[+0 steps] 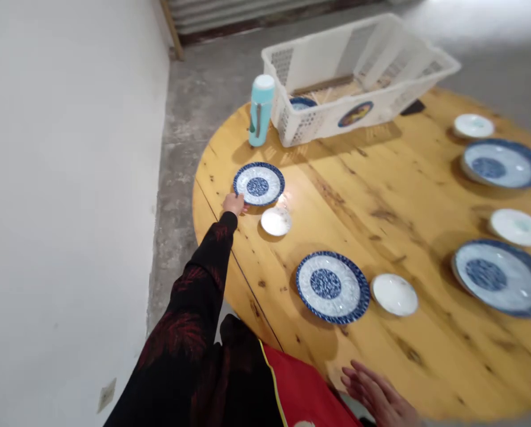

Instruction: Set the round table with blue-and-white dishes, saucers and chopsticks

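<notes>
My left hand (234, 204) pinches the near-left rim of a blue-and-white plate (258, 185) on the round wooden table, its fingers partly hidden. Just below that plate, a small white bowl (276, 221) sits apart from my fingers. At the table's near edge my right hand (376, 392) is held with its fingers stretched out and nothing in them. The things closest to it are a second blue-rimmed plate (332, 287) and a white bowl (394, 294) beside that plate.
A white plastic basket (319, 127) stands at the back, with a blue-rimmed dish (301, 103) inside. Left of it is an upright light-blue bottle (261, 112). More plates (503, 163) and white bowls (517, 227) lie on the right. A white wall (70, 178) rises at left.
</notes>
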### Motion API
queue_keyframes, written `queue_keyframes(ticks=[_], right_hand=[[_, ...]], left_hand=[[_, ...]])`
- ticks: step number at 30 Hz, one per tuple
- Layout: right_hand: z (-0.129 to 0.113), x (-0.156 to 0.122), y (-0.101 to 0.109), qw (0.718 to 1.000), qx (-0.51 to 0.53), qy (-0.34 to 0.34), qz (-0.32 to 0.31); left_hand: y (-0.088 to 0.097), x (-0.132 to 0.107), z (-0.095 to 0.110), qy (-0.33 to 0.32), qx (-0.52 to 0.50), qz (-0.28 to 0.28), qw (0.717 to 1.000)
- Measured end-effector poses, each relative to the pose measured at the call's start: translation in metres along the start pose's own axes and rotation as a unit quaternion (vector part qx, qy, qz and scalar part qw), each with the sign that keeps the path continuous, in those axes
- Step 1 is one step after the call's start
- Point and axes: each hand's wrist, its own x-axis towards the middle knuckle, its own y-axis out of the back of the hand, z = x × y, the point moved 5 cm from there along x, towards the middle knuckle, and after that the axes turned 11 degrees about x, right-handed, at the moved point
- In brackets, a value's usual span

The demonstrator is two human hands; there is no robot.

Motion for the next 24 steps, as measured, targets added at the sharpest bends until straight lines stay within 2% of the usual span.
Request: queue_keyframes(ticks=[1, 4, 8, 11, 15, 17, 20, 24], right_hand=[[-0.001, -0.006, -0.007, 1.0, 0.013, -0.005, 0.027], [-0.005, -0.013, -0.022, 0.997, 0.05, 0.009, 0.052], [-0.006, -0.007, -0.017, 0.992, 0.089, 0.035, 0.083], [-0.019, 0.001, -0.012, 0.989, 0.093, 0.079, 0.08], [-0.062, 0.015, -0.023, 0.981, 0.081, 0.176, 0.029], [-0.088, 0.022, -0.033, 0.972, 0.078, 0.223, 0.0], [-0.116, 0.03, -0.046, 0.961, 0.067, 0.266, -0.035], [-0.126, 0.041, -0.048, 0.956, 0.017, 0.289, -0.042]], left_hand=[[-0.001, 0.001, 0.003, -0.002, 0.002, 0.001, 1.0], [-0.003, 0.005, 0.011, -0.02, -0.005, 0.015, 1.0], [0.007, -0.005, 0.021, -0.057, -0.031, 0.032, 0.997], [0.025, -0.037, 0.029, -0.1, -0.049, 0.037, 0.993], [0.033, -0.106, 0.032, -0.167, -0.049, -0.015, 0.985], [0.026, -0.143, 0.025, -0.177, -0.041, -0.051, 0.982], [-0.001, -0.193, 0.006, -0.178, -0.029, -0.139, 0.974], [-0.043, -0.241, -0.024, -0.159, 0.014, -0.209, 0.965]])
